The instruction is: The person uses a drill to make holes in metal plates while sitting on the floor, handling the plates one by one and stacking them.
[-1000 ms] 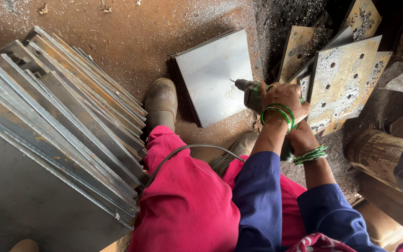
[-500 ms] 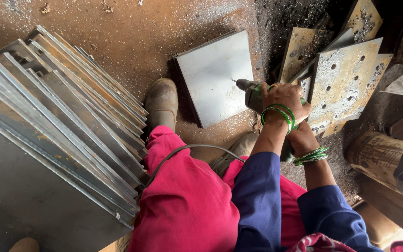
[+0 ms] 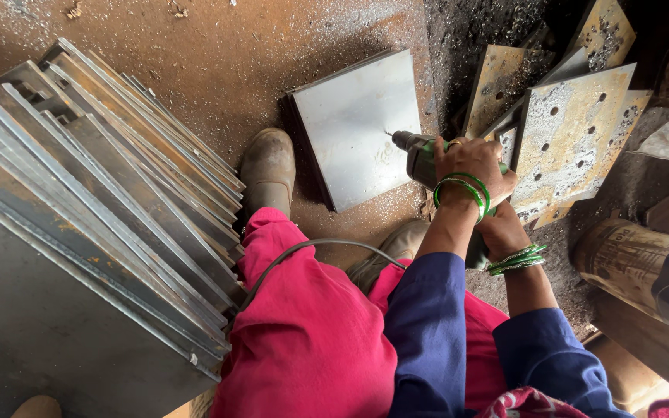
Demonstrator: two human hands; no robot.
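Steel plate [image 3: 361,124] smooth, matt grey; drilled plates [image 3: 574,131] rusty, rough; drill [image 3: 425,159] green plastic.

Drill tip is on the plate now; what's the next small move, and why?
Probably press the drill straight into the plate: the bit tip touches bare, unholed steel, and the left hand and right hand both grip the tool.

left hand [image 3: 470,162] grip closed, arm stretched forward | right hand [image 3: 502,231] grip closed, just behind, wrist bent
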